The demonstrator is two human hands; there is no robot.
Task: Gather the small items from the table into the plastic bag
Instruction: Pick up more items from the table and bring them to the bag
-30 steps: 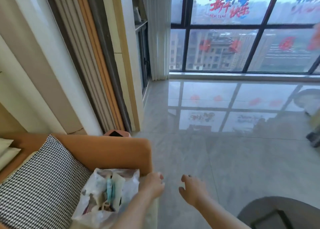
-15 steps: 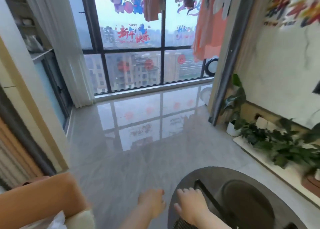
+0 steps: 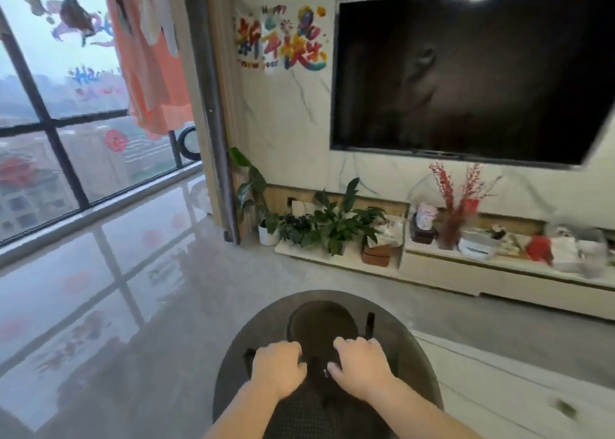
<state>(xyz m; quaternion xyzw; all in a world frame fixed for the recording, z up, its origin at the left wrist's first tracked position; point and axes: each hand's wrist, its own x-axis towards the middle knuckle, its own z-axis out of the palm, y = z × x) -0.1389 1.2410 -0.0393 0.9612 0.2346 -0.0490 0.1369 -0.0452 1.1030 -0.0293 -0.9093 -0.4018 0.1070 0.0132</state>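
Observation:
A round dark glass table (image 3: 411, 350) lies low in the head view, just in front of me. My left hand (image 3: 278, 368) and my right hand (image 3: 361, 362) hover side by side over its near half, backs up, fingers loosely curled downward, with nothing visible in either. The picture is blurred, and I can make out no small items on the glass. A dark mesh-textured surface (image 3: 299, 415) shows between my forearms. The plastic bag is out of view.
A low white TV cabinet (image 3: 499, 282) with clutter on top runs along the right wall under a wall-mounted TV (image 3: 466, 72). Potted plants (image 3: 326, 225) stand at its left end. Glossy grey floor (image 3: 116, 305) stretches left to the big window.
My view has swung right, away from the sofa and the plastic bag, to the round table and TV wall. Both hands moved from beside the sofa to over the table.

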